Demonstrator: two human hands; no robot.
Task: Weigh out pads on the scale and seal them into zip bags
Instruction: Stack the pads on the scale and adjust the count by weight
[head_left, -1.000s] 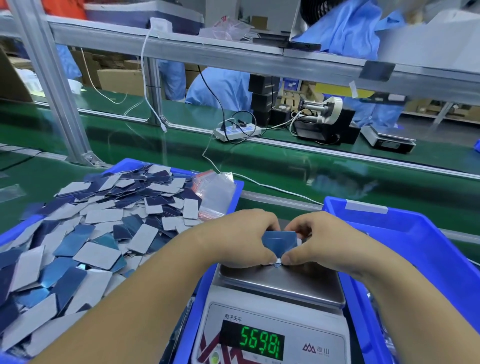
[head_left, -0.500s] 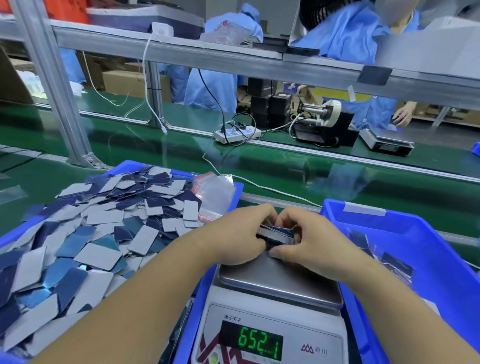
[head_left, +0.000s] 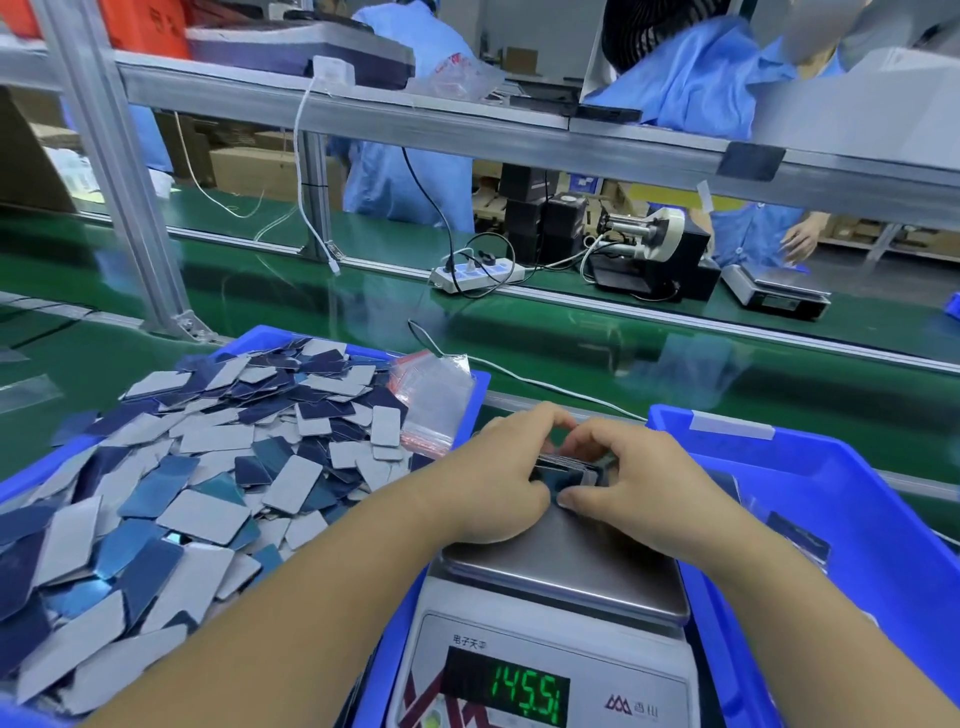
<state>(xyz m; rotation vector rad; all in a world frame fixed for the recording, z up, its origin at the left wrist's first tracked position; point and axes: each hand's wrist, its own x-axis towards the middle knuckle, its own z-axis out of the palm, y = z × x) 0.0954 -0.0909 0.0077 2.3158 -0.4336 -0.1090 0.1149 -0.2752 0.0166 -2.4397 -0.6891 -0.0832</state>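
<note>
A small stack of blue pads (head_left: 569, 466) lies flat on the steel pan of the scale (head_left: 571, 566). My left hand (head_left: 498, 478) grips its left side and my right hand (head_left: 639, 483) grips its right side, fingers curled over the top. The green display (head_left: 524, 693) reads about 145.5. A blue bin (head_left: 470, 410) at the left is heaped with loose blue and grey pads (head_left: 197, 467). Clear zip bags (head_left: 434, 400) with red strips lie on the bin's far right corner.
A second blue bin (head_left: 841, 499) stands at the right with a few bagged pads inside. A white cable runs across the green conveyor (head_left: 675, 358) behind. Beyond the aluminium frame are a power strip (head_left: 475, 273), a tape dispenser (head_left: 649, 244), another scale and people in blue coats.
The pads went from standing on edge between my hands to lying flat as a stack on the pan. The display dropped from about 569 to 652 to 145.5.
</note>
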